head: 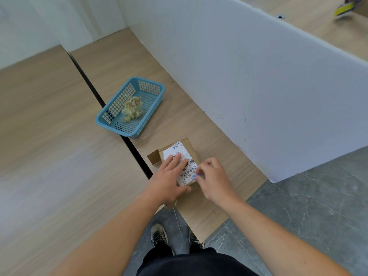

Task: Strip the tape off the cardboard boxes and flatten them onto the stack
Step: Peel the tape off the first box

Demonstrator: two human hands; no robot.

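Cardboard box (pixel 189 148) sits on the desk (pixel 199 120) just ahead of me, long axis running away, my left hand (pixel 169 176) pressing flat-fingered on its label (pixel 173 152) while my right hand (pixel 214 180), at the near-right corner, pinches the tape (pixel 193 177) there.

Two light-wood tabletops side by side w/ a narrow dark gap (pixel 89 84) between them. Blue mesh basket (pixel 159 90) sits on the right-hand top (pixel 119 62), its near-left corner reaching over the gap. Left-hand top (pixel 39 126) lies across the gap from the basket. Small cardboard box (pixel 191 148) w/ a shipping label lies on the same top as the basket, nearer the person & apart from it. White partition (pixel 239 76) stands along that top's edge, right of the basket.
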